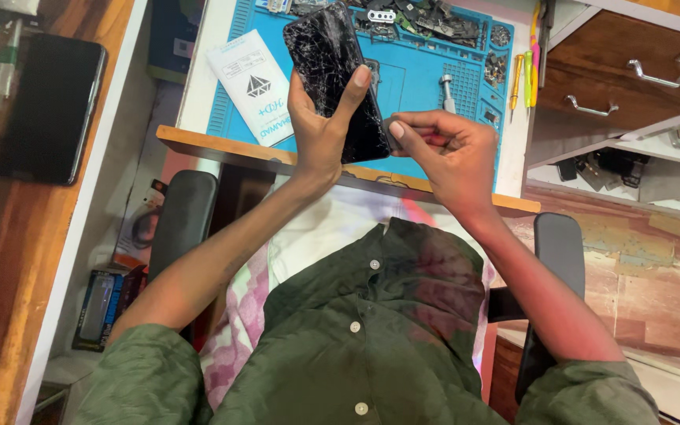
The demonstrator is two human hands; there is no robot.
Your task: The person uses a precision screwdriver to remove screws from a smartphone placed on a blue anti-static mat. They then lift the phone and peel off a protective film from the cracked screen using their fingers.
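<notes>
The person sits in a chair with black armrests point(184, 212) and wears a green shirt point(371, 338) with white buttons. Both arms reach up and forward to the edge of the table point(198, 140).

The left hand point(320, 130) holds a black phone point(336, 75) with badly cracked glass. The fingers wrap around the phone from behind, and one fingertip point(362, 75) presses on the cracked front near its right edge. The phone is up in the air, just above the near edge of the table. Its long side runs from near to far. The far end leans a little to the left, and the near end sits low in the palm. The cracked side faces up.

The right hand point(442, 149) is just beside the phone, on its right. Its fingers are curled and pressed together, pinching a small dark thing point(393, 126) against the phone's right edge. I cannot tell what the small thing is.

Under the hands lies a blue work mat point(415, 75). A white flat packet point(253, 85) lies on the mat to the left of the phone. A small silver tool point(448, 93) lies on the mat behind the right hand. Farther back sits a pile of little metal parts point(426, 20). Yellow and pink screwdrivers point(525, 71) lie along the right side of the mat.

Another dark phone point(50, 106) lies on a brown wooden top far to the left. Wooden drawers with silver handles point(631, 67) are to the right.
</notes>
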